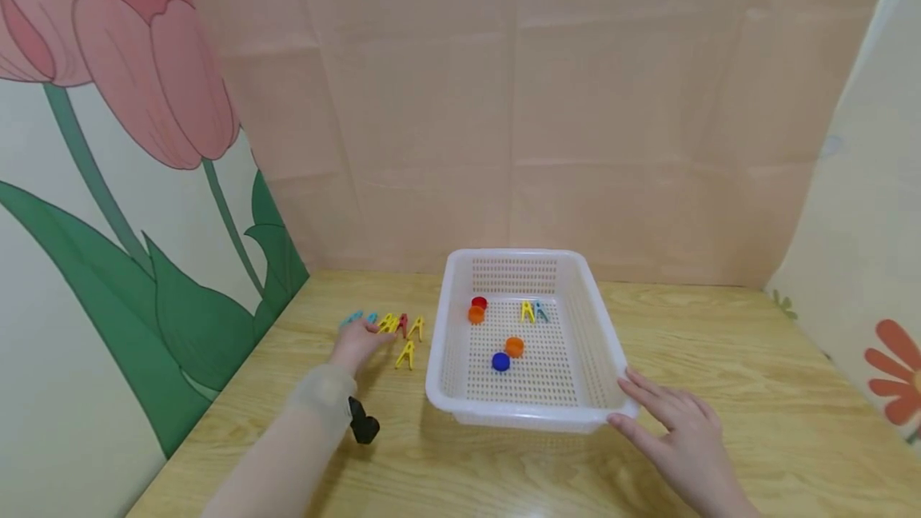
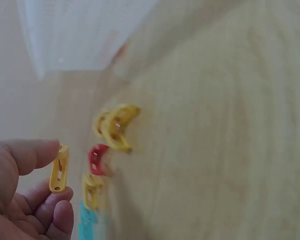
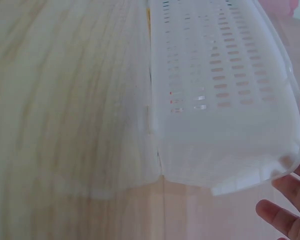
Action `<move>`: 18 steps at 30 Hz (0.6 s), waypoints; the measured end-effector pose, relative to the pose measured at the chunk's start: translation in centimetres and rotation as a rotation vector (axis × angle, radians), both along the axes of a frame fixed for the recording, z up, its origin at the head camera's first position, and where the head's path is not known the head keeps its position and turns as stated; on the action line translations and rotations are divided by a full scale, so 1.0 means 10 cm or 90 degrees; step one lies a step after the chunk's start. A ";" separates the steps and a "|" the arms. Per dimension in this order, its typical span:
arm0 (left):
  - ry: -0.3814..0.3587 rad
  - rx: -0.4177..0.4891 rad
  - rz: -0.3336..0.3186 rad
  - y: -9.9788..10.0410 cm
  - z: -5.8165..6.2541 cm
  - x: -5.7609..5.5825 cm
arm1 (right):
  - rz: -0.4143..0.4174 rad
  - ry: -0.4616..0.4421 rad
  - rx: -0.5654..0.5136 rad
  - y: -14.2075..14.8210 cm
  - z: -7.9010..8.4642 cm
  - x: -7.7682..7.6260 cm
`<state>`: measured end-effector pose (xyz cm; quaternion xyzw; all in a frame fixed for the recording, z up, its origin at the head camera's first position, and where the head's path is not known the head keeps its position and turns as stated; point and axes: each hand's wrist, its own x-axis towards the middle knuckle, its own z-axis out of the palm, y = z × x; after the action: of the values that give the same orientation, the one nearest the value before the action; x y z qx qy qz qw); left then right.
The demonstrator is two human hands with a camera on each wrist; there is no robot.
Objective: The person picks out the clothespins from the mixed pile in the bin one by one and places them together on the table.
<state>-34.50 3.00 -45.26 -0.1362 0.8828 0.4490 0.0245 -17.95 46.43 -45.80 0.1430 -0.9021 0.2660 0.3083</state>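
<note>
My left hand is over a row of clothespins left of the white basket. In the left wrist view it pinches a yellow clothespin between thumb and fingers. Close by on the table lie a red clothespin, blue clothespins partly behind the hand, and several yellow ones, one nearer the front. My right hand holds the basket's near right corner, thumb at the front rim and fingers on the side rim. Inside the basket are a yellow clothespin and a blue clothespin.
Also in the basket are a red bottle cap, two orange caps and a dark blue cap. The wooden table meets a paper-covered back wall. A tulip-painted panel stands at the left.
</note>
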 end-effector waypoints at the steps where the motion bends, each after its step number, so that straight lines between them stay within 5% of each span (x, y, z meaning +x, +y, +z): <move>1: -0.009 -0.009 0.002 -0.01 -0.03 0.01 | 0.001 0.001 0.000 0.00 0.00 0.00; 18: -0.041 -0.058 -0.009 -0.04 -0.27 0.06 | -0.005 -0.002 -0.007 0.00 0.02 -0.01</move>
<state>-33.95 2.64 -48.00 -0.1453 0.9019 0.4036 0.0500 -18.02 46.41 -45.60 0.1376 -0.9016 0.2697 0.3090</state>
